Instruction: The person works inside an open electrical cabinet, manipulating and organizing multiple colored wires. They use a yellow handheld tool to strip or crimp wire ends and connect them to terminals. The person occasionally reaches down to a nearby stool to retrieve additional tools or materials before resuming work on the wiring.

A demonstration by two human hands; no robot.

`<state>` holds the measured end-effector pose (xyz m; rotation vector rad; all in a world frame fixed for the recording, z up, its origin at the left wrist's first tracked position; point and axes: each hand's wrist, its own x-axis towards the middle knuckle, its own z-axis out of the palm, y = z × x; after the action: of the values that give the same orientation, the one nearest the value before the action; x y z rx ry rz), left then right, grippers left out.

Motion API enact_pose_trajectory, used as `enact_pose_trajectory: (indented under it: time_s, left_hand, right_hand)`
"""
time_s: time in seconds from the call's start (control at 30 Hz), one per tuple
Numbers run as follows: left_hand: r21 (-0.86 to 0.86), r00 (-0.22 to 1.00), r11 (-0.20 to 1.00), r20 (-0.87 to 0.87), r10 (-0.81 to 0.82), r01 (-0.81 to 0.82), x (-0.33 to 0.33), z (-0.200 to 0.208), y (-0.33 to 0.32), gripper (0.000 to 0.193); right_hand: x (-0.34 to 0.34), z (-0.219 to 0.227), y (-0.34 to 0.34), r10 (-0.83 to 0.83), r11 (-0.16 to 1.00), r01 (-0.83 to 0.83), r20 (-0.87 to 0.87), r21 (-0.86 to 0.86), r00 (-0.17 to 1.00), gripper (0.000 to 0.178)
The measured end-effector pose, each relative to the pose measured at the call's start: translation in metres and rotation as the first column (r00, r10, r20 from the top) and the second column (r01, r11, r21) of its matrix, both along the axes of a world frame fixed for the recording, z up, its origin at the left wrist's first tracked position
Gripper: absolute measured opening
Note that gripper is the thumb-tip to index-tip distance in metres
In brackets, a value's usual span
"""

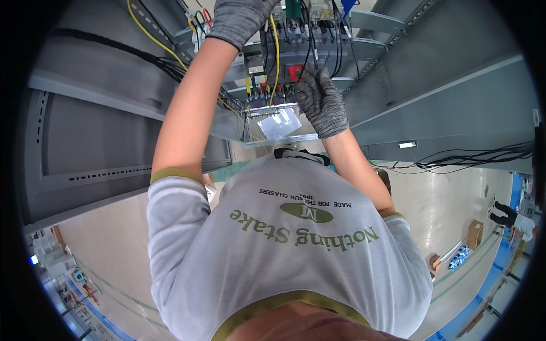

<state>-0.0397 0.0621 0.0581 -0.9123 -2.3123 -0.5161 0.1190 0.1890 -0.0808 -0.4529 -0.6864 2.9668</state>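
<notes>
Grey knit-gloved right hand (321,102) pinches 1 black wire (310,54) just above its fingertips at the grey metal wiring cabinet (102,136), left hand (242,20) higher, grip unclear; most wires look routed, this 1 unfinished.

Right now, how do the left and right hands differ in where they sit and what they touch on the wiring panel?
The left hand reaches higher, at the top edge of the view, beside the yellow wire; the right hand sits lower, fingers curled at the black wires near a red part. The left hand's fingers are cut off by the frame; the right hand's show fully. Both wear grey knit gloves and work on the same grey panel.
</notes>
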Motion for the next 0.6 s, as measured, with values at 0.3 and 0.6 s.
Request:
enact_pose_trajectory:
  time_s: [0.3, 0.6]
  left_hand:
    - [-0.042, 0.999, 0.998, 0.012, 0.049, -0.049, 0.001, 0.003, 0.003, 0.029]
    - [-0.062, 1.0, 0.998, 0.011, -0.004, 0.005, -0.013, -0.007, 0.0, 0.031]
  right_hand:
    - [-0.009, 0.007, 0.006, 0.191, 0.982, -0.191, -0.028, 0.004, 0.981, 0.012]
    - [-0.008, -0.008, 0.008, 0.253, 0.967, -0.246, -0.139, 0.065, 0.957, 0.015]
